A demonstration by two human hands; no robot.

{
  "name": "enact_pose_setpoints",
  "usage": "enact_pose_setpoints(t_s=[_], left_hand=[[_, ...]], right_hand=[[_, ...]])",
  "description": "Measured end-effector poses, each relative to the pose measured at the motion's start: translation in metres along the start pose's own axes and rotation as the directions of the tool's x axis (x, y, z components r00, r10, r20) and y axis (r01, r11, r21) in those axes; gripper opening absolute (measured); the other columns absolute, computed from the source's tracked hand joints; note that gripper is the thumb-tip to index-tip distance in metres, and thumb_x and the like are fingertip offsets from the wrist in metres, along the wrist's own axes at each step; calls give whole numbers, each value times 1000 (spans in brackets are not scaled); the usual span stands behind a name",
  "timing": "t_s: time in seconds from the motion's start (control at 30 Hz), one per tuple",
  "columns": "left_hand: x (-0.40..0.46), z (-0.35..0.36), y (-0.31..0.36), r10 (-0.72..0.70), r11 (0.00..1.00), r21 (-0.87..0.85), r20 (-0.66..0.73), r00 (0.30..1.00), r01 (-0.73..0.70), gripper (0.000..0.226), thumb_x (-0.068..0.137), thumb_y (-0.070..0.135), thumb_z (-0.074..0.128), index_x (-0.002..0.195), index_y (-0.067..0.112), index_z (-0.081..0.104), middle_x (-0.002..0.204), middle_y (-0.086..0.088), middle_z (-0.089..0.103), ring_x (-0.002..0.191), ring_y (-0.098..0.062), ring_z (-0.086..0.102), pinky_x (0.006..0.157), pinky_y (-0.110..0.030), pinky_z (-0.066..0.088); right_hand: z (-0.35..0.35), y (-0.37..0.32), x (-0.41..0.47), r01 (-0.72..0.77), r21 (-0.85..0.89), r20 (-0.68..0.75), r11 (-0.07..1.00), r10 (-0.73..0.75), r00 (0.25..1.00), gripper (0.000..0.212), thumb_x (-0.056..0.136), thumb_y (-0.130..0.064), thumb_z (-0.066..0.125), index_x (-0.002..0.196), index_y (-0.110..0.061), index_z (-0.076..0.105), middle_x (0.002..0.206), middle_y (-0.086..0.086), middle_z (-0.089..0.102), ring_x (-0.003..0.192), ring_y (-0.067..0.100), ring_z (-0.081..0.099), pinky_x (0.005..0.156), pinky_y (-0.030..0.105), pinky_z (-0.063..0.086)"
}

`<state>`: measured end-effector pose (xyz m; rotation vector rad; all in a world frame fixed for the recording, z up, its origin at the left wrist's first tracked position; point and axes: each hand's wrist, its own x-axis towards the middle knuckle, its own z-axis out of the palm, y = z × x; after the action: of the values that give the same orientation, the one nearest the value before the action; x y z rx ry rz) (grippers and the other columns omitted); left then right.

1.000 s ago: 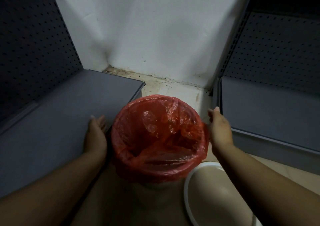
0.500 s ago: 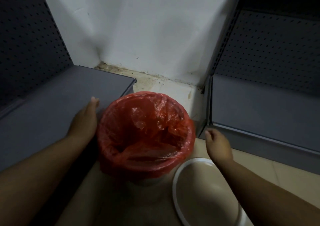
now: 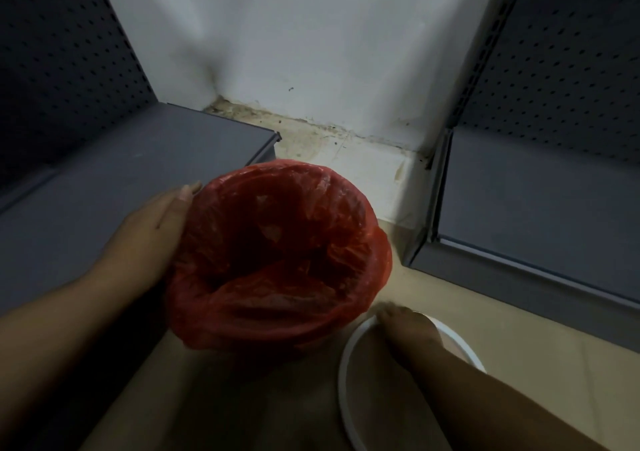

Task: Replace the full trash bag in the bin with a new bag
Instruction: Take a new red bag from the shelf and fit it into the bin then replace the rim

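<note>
In a dim corner between grey metal shelves (image 3: pixel 114 187), my left hand (image 3: pixel 152 229) lies flat, fingers straight and together, against the side of the bin, which stands on the floor under a red bag (image 3: pixel 277 260) folded over its rim. The film looks thin, crinkly and slippery (likely light, easily torn); I'd gather it at the folded rim. My right hand (image 3: pixel 405 326) touches a white ring-shaped lid (image 3: pixel 346 374); its fingers are blurred, so I cannot tell their state.
</note>
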<state>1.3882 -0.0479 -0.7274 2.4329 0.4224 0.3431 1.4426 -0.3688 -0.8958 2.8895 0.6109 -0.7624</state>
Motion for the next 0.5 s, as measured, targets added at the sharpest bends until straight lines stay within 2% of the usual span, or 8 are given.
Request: enact_pose_setpoints(t_s=[0.07,0.2,0.33,0.4,0.5], left_hand=[[-4,-2,-1,-13,1000,-27,-19,1000,12,47,98,39,25,132,18,49,137,1,47,121,-5,35,102,-20,21],[-11,-6,2,-7,999,-46,-20,1000,6,55,93,51,24,130,21,52,123,12,44,119,-4,36,101,-21,23],[-15,-6,8,-11,999,-49,-14,1000,11,46,97,40,25,129,21,53,123,14,42,119,-3,34,101,-20,22],[-16,-5,12,-1,998,-70,-13,1000,0,43,98,35,25,128,22,52,123,13,43,119,-3,35,101,-20,21],[-16,-5,14,33,997,-63,-2,999,-33,41,99,34,25,128,23,51,123,11,44,119,-5,36,101,-21,21]], right_hand=[[4,-1,7,40,-16,-15,999,-40,999,42,94,-20,46,136,-13,42,140,11,46,127,27,46,107,39,39],[5,-1,10,65,-78,9,995,-64,998,32,93,-15,49,124,-9,53,128,12,55,117,27,55,99,37,45],[5,3,5,32,-53,30,998,-30,999,32,94,-14,45,124,-8,53,127,13,57,116,27,55,99,34,44],[2,6,1,96,-53,41,994,-94,995,33,97,-18,40,126,-10,52,130,11,55,116,23,54,100,33,42],[-8,13,-9,324,-166,49,931,-321,946,37,100,-27,34,127,-12,53,132,11,55,115,21,53,100,31,40]])
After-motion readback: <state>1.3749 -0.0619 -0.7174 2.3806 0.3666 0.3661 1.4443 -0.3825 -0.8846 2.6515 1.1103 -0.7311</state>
